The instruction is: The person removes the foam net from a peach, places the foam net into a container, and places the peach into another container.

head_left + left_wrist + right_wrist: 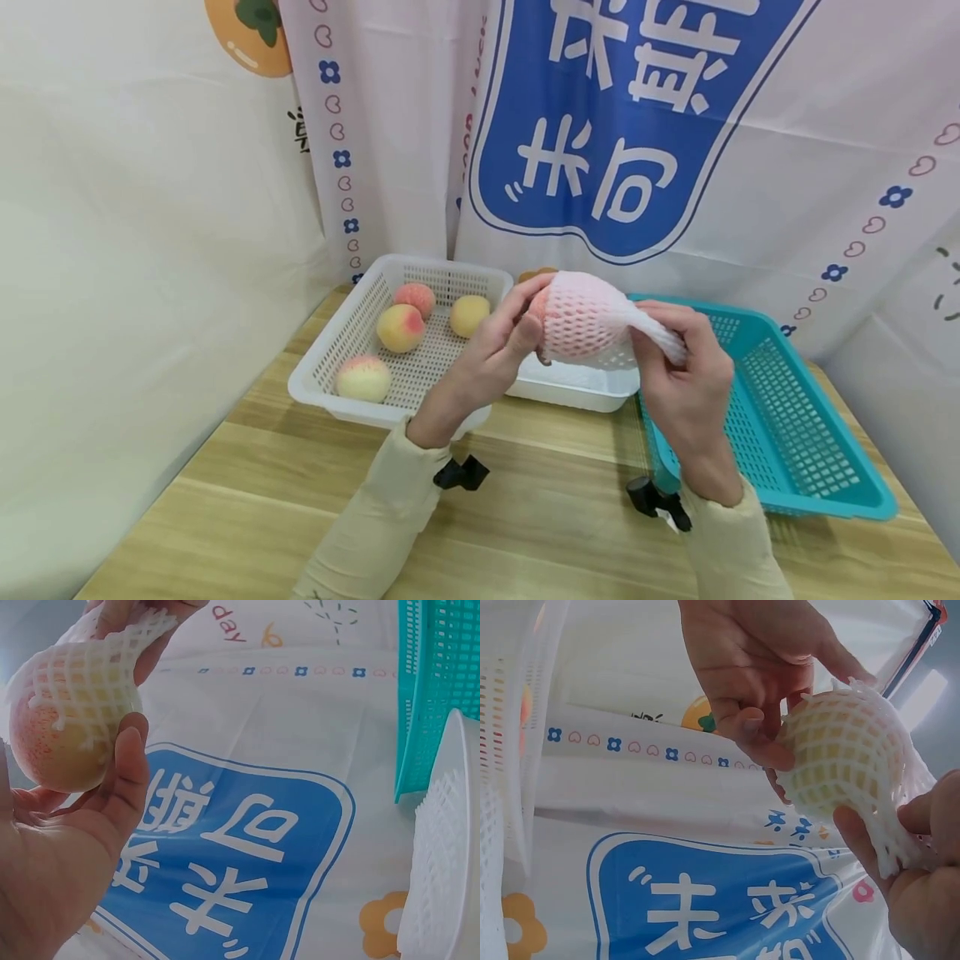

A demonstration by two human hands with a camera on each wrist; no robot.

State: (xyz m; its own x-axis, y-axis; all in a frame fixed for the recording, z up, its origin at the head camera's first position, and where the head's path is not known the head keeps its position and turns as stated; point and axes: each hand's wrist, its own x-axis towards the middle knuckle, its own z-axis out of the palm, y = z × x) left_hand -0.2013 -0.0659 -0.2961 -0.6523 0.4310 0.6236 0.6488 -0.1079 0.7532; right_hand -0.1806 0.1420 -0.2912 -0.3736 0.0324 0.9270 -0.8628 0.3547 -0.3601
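A pink and yellow peach (56, 742) sits partly inside a white foam net sleeve (585, 321), raised above the table. My left hand (487, 354) grips the peach at its bare end, fingers and thumb curled around it. On the other side, my right hand (686, 375) pinches the gathered tail of the net between thumb and fingers. In the left wrist view the net's edge lies across the peach, leaving its lower part uncovered. From the right wrist view, the net (847, 750) stretches over the peach toward the right hand (922, 892).
At the left stands a white basket (322, 383) holding several peaches. Behind the hands is a white tray (570, 396) with white foam netting (435, 862) in it. A teal basket (810, 500) stands at the right of the wooden table (540, 517). A printed curtain hangs behind.
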